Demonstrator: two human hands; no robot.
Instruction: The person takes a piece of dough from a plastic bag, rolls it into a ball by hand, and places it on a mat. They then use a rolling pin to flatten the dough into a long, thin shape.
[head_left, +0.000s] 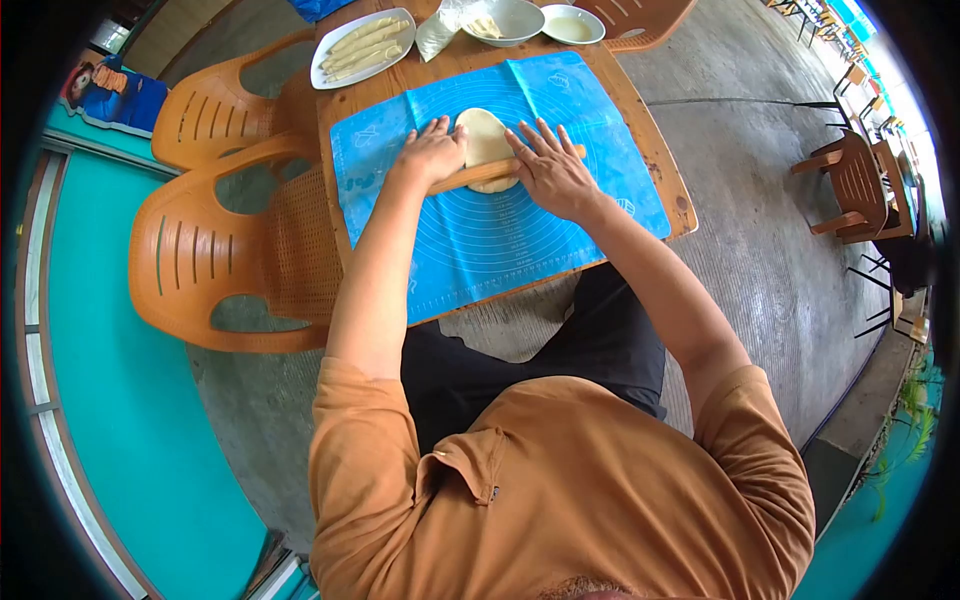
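A wooden rolling pin (pixel 487 173) lies across a flat oval of pale dough (pixel 484 135) on a blue silicone mat (pixel 500 235). My left hand (pixel 434 150) presses palm-down on the pin's left end. On the pin's right part rests my right hand (pixel 549 167), fingers spread and flat. The dough sticks out mostly beyond the pin, with a small edge showing on the near side.
The mat covers a small wooden table (pixel 655 150). At its far edge stand a white plate of rolled dough sticks (pixel 362 45), a plastic bag (pixel 437 35), a bowl (pixel 505 20) and a smaller bowl (pixel 573 24). Orange plastic chairs (pixel 215 250) stand left; wooden chairs (pixel 855 185) right.
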